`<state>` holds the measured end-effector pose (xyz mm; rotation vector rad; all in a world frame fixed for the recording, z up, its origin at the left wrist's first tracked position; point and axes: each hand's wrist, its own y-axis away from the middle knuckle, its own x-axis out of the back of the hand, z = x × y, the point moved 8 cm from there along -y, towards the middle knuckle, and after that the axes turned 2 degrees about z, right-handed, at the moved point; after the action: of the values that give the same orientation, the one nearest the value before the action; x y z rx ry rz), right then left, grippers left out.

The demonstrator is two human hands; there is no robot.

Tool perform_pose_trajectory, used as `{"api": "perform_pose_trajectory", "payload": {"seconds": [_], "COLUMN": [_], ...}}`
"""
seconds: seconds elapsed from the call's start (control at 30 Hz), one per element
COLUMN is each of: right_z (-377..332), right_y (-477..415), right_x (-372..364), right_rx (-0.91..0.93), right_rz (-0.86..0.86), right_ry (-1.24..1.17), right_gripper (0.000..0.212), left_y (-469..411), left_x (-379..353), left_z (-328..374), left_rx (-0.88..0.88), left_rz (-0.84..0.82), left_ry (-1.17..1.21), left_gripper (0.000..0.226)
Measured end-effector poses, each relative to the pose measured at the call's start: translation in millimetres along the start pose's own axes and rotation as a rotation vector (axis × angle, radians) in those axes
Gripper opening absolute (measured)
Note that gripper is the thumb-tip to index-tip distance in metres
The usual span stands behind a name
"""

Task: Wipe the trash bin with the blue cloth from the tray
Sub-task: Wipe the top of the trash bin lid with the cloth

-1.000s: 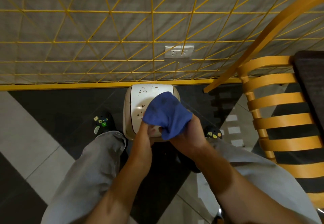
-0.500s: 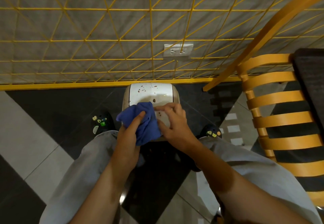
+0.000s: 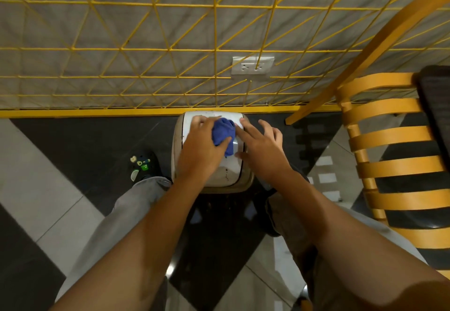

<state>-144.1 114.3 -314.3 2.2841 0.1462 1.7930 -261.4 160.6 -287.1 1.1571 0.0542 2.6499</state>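
The trash bin (image 3: 226, 176) stands on the floor between my legs, against the yellow base rail; its white lid shows dark specks. The blue cloth (image 3: 224, 133) is bunched up on the far part of the lid. My left hand (image 3: 202, 147) presses the cloth onto the lid, thumb around its near side. My right hand (image 3: 260, 147) lies on the lid's right edge with fingers spread, index finger touching the cloth. The tray is out of view.
A yellow wire grid (image 3: 170, 50) covers the grey wall behind the bin, with a white socket plate (image 3: 252, 65). A yellow slatted chair (image 3: 394, 164) stands close on the right. My shoe (image 3: 142, 164) sits left of the bin on black and white floor tiles.
The cloth went from my right hand to my left, then my left hand pushed it from the lid's near edge to its far part. My right hand let go and spread flat.
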Motion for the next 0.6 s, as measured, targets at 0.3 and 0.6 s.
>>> {"api": "perform_pose_trajectory", "payload": {"seconds": [0.3, 0.6], "right_z": [3.4, 3.3], "right_y": [0.1, -0.2], "right_x": [-1.7, -2.8], "right_rx": [-0.005, -0.018], "right_rz": [0.002, 0.021], "right_ry": [-0.005, -0.008], "right_gripper": [0.065, 0.065], "left_y": [-6.2, -3.0], "left_x": [32.6, -1.0], "left_z": [-29.4, -15.0], "left_rx": [0.073, 0.018], "left_rz": [0.245, 0.047], "left_ry": [-0.056, -0.048], "left_gripper": [0.035, 0.045]}}
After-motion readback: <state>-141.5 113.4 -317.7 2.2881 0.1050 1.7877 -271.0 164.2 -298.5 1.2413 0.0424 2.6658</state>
